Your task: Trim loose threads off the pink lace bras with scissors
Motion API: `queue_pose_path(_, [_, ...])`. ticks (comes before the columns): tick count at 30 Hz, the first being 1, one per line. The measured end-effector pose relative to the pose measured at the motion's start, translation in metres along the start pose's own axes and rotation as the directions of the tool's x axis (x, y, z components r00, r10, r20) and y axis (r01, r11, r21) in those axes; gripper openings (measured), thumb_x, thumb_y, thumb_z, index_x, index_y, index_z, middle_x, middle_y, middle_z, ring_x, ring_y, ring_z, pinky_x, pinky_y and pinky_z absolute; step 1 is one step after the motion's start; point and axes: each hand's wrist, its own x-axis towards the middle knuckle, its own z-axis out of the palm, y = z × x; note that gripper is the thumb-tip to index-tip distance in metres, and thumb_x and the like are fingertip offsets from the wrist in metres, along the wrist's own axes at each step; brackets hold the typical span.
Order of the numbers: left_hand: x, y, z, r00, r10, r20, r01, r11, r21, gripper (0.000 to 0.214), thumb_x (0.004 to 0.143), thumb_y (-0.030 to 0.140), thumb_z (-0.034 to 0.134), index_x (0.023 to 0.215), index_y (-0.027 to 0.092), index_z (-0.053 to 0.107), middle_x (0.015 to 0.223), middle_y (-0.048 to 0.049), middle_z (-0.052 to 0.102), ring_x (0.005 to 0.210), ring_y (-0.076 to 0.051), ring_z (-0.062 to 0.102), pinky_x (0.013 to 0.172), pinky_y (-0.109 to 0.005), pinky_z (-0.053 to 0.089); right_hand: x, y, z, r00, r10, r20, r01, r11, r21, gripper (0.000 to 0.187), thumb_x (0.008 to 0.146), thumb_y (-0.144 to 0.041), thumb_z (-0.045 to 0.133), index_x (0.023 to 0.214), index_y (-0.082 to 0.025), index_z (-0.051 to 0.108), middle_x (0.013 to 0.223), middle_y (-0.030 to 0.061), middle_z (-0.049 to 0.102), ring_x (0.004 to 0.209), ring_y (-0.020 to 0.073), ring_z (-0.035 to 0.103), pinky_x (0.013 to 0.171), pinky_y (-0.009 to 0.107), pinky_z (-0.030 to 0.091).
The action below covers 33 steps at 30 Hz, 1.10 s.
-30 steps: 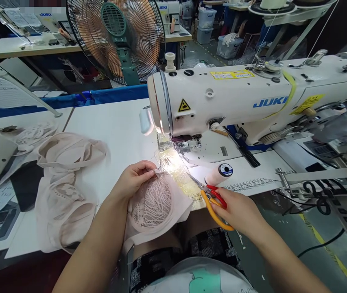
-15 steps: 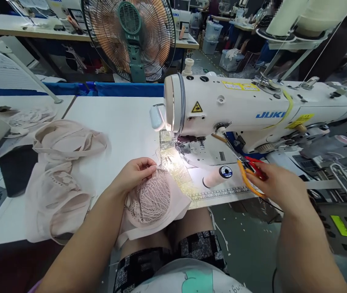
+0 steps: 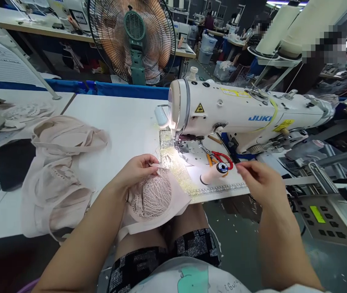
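My left hand (image 3: pixel 139 171) is closed, pinching the upper edge of a pale pink bra (image 3: pixel 156 197) with a lace-covered cup. The bra hangs over the table's front edge and rests on my lap. My right hand (image 3: pixel 260 181) is off the table's front edge, its fingers loosely curled with nothing visible in them. Left of its fingertips, scissors (image 3: pixel 222 158) with red and orange handles lie on the sewing machine bed. A spool of pink thread (image 3: pixel 211 175) lies in front of them, partly covering the handles. A dark slender tool (image 3: pixel 230 148) lies behind.
A white JUKI sewing machine (image 3: pixel 222 106) with its lamp lit stands ahead. More pale pink bras (image 3: pixel 60 171) are piled on the left of the white table (image 3: pixel 124 122). A large fan (image 3: pixel 135 40) stands behind. At right is a control panel (image 3: pixel 319 217). People sit farther back.
My right hand has let go of the scissors, which now lie on the machine bed, and has drawn slightly back. My left hand still pinches the bra. The view has shifted slightly.
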Motion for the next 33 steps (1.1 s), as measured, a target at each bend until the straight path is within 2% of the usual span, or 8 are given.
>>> queue_pose_path(2, [-0.001, 0.0, 0.001, 1.0, 0.02, 0.016, -0.02, 1.0, -0.004, 0.018, 0.062, 0.023, 0.07, 0.073, 0.015, 0.059, 0.063, 0.0003, 0.059, 0.062, -0.012, 0.059, 0.058, -0.023, 0.048, -0.021, -0.027, 0.006, 0.979, -0.191, 0.073, 0.159, 0.937, 0.312, 0.017, 0.083, -0.029, 0.048, 0.08, -0.02, 0.062, 0.073, 0.0027, 0.063, 0.066, 0.0138, 0.057, 0.059, 0.024, 0.043])
queue_pose_path(4, [-0.001, -0.001, 0.002, 0.999, 0.046, 0.013, -0.046, 0.999, -0.006, 0.019, 0.06, 0.022, 0.071, 0.073, 0.015, 0.059, 0.064, 0.0003, 0.059, 0.061, -0.012, 0.059, 0.058, -0.023, 0.048, -0.03, -0.056, 0.028, 0.916, -0.356, 0.187, 0.241, 0.857, 0.455, 0.015, 0.082, -0.024, 0.049, 0.078, -0.019, 0.062, 0.072, 0.0022, 0.063, 0.067, 0.0122, 0.056, 0.062, 0.023, 0.043])
queue_pose_path(5, [-0.002, -0.001, 0.003, 0.998, 0.061, 0.005, -0.061, 0.998, -0.004, 0.019, 0.06, 0.022, 0.072, 0.073, 0.015, 0.059, 0.065, 0.0004, 0.059, 0.061, -0.012, 0.058, 0.058, -0.023, 0.047, -0.03, -0.069, 0.042, 0.905, -0.367, 0.214, 0.229, 0.846, 0.482, 0.014, 0.082, -0.022, 0.049, 0.078, -0.019, 0.062, 0.07, 0.0018, 0.062, 0.067, 0.012, 0.055, 0.061, 0.023, 0.042])
queue_pose_path(9, [-0.005, -0.001, 0.006, 0.994, 0.107, -0.022, -0.108, 0.994, -0.005, 0.019, 0.06, 0.022, 0.072, 0.073, 0.016, 0.06, 0.065, 0.0014, 0.058, 0.06, -0.01, 0.055, 0.057, -0.021, 0.045, -0.011, -0.1, 0.096, 0.95, -0.203, 0.239, 0.077, 0.89, 0.449, 0.011, 0.079, -0.021, 0.051, 0.076, -0.019, 0.062, 0.069, 0.0011, 0.059, 0.069, 0.0126, 0.052, 0.062, 0.023, 0.04])
queue_pose_path(12, [-0.007, -0.002, 0.006, 0.988, 0.147, -0.036, -0.148, 0.989, -0.017, 0.02, 0.058, 0.023, 0.072, 0.072, 0.015, 0.06, 0.065, 0.0015, 0.058, 0.061, -0.01, 0.054, 0.057, -0.021, 0.045, -0.002, -0.11, 0.113, 0.965, -0.124, 0.231, 0.014, 0.905, 0.426, 0.011, 0.078, -0.023, 0.052, 0.077, -0.019, 0.062, 0.073, 0.0015, 0.058, 0.071, 0.013, 0.052, 0.064, 0.024, 0.039])
queue_pose_path(20, [-0.005, -0.003, 0.006, 0.985, 0.17, 0.008, -0.17, 0.986, -0.003, 0.017, 0.061, 0.023, 0.07, 0.071, 0.015, 0.059, 0.066, 0.0008, 0.058, 0.062, -0.011, 0.054, 0.059, -0.022, 0.044, -0.003, -0.116, 0.117, 0.965, -0.038, 0.26, -0.047, 0.948, 0.315, 0.012, 0.077, -0.028, 0.053, 0.078, -0.02, 0.062, 0.076, 0.0024, 0.06, 0.071, 0.0142, 0.053, 0.061, 0.025, 0.038])
queue_pose_path(28, [-0.005, -0.004, 0.005, 0.99, 0.136, 0.031, -0.136, 0.991, -0.01, 0.015, 0.067, 0.023, 0.067, 0.076, 0.016, 0.058, 0.066, 0.0017, 0.059, 0.063, -0.01, 0.055, 0.062, -0.022, 0.045, -0.004, -0.118, 0.12, 0.964, -0.094, 0.248, 0.042, 0.977, 0.207, 0.015, 0.08, -0.028, 0.047, 0.074, -0.02, 0.058, 0.076, 0.002, 0.057, 0.069, 0.0137, 0.051, 0.054, 0.024, 0.032])
queue_pose_path(33, [-0.006, -0.003, 0.006, 0.988, 0.156, -0.005, -0.156, 0.988, -0.002, 0.017, 0.065, 0.024, 0.068, 0.075, 0.016, 0.058, 0.068, 0.0018, 0.057, 0.063, -0.01, 0.054, 0.062, -0.023, 0.045, -0.002, -0.114, 0.119, 0.967, -0.091, 0.236, 0.054, 0.986, 0.158, 0.011, 0.078, -0.03, 0.052, 0.083, -0.02, 0.052, 0.081, 0.0018, 0.056, 0.068, 0.0139, 0.051, 0.054, 0.023, 0.031])
